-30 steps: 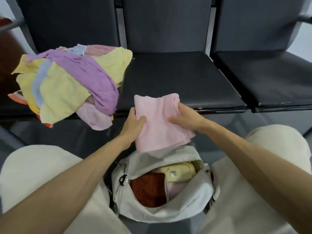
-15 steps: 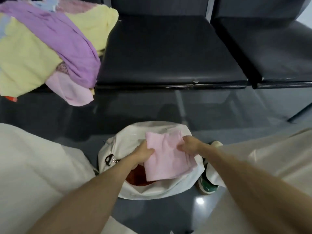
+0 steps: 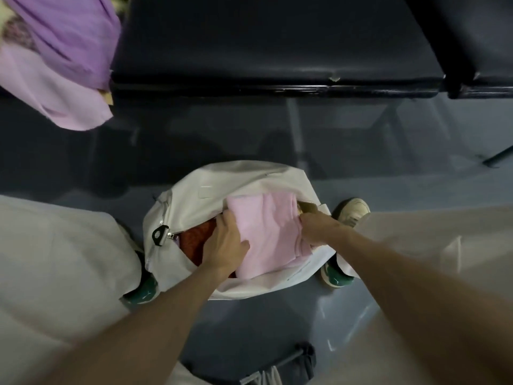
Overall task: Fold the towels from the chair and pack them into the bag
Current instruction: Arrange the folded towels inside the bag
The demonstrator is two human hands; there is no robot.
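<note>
Towels (image 3: 55, 51) not yet folded hang off the chair (image 3: 277, 51), far up and left of the hands. Below, the left hand (image 3: 224, 245) grips the left edge of a folded pink towel (image 3: 266, 234) and the right hand (image 3: 319, 227) pinches its right edge, apparently to keep the folds together as it goes into the open bag (image 3: 222, 184) on the floor, over a red towel (image 3: 194, 240). Half a second ago the pink towel sat higher at the bag's mouth; now it lies deeper inside.
</note>
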